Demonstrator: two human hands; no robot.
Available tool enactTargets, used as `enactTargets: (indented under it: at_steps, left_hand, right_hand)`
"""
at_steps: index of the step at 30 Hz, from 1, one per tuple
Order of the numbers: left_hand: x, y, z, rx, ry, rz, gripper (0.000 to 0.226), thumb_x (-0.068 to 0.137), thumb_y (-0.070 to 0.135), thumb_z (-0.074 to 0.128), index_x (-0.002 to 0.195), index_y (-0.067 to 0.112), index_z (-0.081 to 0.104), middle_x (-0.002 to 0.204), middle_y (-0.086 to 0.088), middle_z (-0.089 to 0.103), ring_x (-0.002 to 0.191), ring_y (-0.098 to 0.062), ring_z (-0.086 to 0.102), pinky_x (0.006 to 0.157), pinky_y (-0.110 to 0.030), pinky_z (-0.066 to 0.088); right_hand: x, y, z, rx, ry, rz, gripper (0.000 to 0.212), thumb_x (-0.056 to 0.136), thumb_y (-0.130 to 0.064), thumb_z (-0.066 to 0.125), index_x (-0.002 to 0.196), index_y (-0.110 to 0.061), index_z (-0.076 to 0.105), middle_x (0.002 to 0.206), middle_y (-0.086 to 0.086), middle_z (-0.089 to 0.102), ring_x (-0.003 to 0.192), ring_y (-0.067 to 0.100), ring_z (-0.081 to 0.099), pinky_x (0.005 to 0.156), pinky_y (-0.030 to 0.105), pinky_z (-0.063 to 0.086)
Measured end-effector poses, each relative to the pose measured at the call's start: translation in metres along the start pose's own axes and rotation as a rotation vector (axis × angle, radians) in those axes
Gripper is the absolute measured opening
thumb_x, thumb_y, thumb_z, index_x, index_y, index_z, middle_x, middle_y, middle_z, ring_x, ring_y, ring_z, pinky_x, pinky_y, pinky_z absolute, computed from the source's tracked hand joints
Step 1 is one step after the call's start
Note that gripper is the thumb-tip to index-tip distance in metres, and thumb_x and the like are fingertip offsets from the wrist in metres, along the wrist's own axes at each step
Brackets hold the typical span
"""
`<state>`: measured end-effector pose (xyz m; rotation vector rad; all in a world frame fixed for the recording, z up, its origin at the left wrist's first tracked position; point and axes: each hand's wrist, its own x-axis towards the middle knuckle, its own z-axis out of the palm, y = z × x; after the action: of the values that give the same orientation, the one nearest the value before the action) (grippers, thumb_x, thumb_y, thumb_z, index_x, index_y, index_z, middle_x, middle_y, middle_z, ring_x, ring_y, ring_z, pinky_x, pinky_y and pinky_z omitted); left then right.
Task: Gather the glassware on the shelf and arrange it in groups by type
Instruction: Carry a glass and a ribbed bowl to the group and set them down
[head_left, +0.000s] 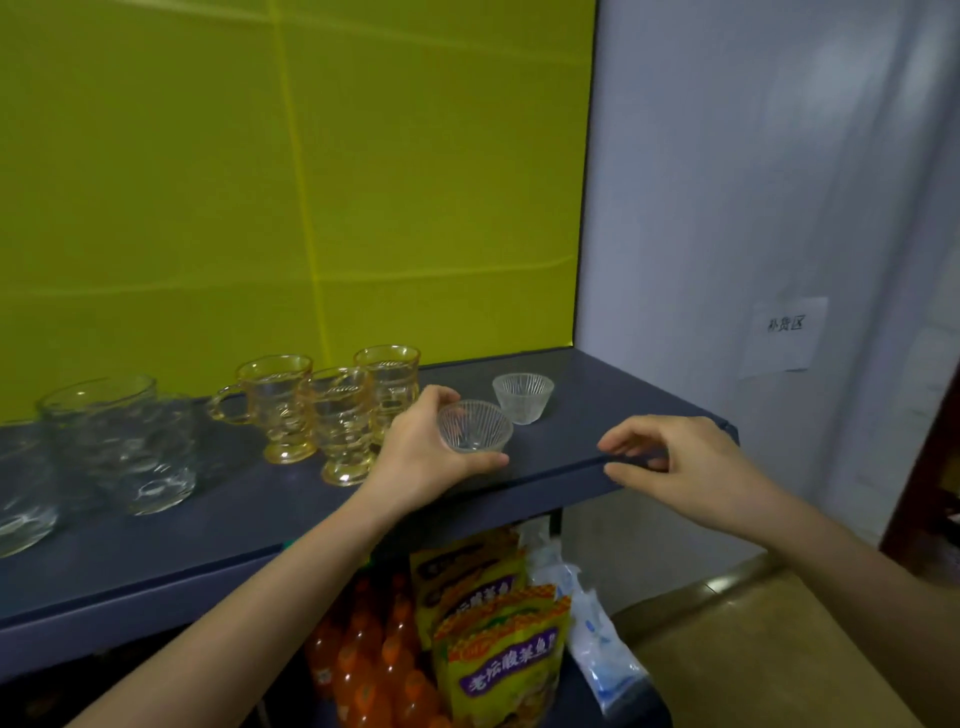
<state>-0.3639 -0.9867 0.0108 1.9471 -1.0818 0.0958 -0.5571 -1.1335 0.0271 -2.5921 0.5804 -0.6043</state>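
My left hand (421, 449) grips a small ribbed clear glass cup (474, 426), thumb under it and fingers round its far side, just above the dark blue shelf (571, 441). A second small ribbed cup (522, 397) stands a little behind and to the right. Three amber handled glass mugs (332, 410) stand in a cluster to the left of my left hand. Large clear dimpled glass mugs (124, 447) sit at the far left, partly cut off. My right hand (680, 462) hovers at the shelf's front right edge, fingers loosely curled and holding nothing.
A yellow back panel (260, 182) rises behind the shelf and a white wall (753, 208) with a paper label (784, 332) stands to the right. On the shelf below are orange drink bottles (374, 670), yellow snack packets (498, 649) and a blue-white bag (597, 639).
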Motion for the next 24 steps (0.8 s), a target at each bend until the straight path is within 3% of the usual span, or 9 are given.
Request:
enactTargets:
  at_steps: [6, 11, 19, 24]
  left_hand:
    - [0.033, -0.009, 0.025, 0.047, -0.034, -0.031, 0.078, 0.059, 0.037, 0.082, 0.121, 0.009, 0.045, 0.121, -0.006, 0.055, 0.107, -0.017, 0.052, 0.087, -0.021, 0.037]
    - [0.045, -0.015, 0.033, 0.086, -0.016, -0.056, 0.080, 0.060, 0.039, 0.081, 0.124, 0.007, 0.043, 0.124, -0.007, 0.052, 0.114, -0.019, 0.049, 0.095, -0.025, 0.036]
    - [0.050, -0.012, 0.039, 0.158, 0.018, -0.123, 0.081, 0.065, 0.042, 0.077, 0.128, 0.007, 0.039, 0.130, -0.008, 0.049, 0.118, -0.018, 0.046, 0.093, -0.018, 0.031]
    - [0.040, -0.002, 0.041, 0.241, 0.026, -0.166, 0.095, 0.066, 0.045, 0.075, 0.137, 0.006, 0.026, 0.143, -0.009, 0.035, 0.132, -0.018, 0.033, 0.104, -0.020, 0.023]
  right_hand:
    - [0.040, 0.019, -0.007, -0.058, -0.042, -0.033, 0.015, 0.081, -0.037, 0.064, 0.095, -0.040, 0.060, 0.105, -0.017, 0.065, 0.100, 0.002, 0.060, 0.089, 0.035, 0.051]
    - [0.062, 0.030, 0.000, -0.112, -0.114, -0.076, 0.021, 0.082, -0.039, 0.062, 0.102, -0.036, 0.062, 0.106, -0.019, 0.064, 0.099, -0.002, 0.058, 0.088, 0.030, 0.050]
    - [0.085, 0.036, 0.004, -0.129, -0.202, -0.216, 0.024, 0.082, -0.043, 0.060, 0.105, -0.036, 0.061, 0.106, -0.021, 0.063, 0.100, -0.002, 0.057, 0.089, 0.031, 0.050]
    - [0.097, 0.038, 0.000, -0.147, -0.262, -0.332, 0.027, 0.082, -0.045, 0.058, 0.108, -0.036, 0.060, 0.111, -0.021, 0.063, 0.105, 0.001, 0.057, 0.090, 0.035, 0.049]
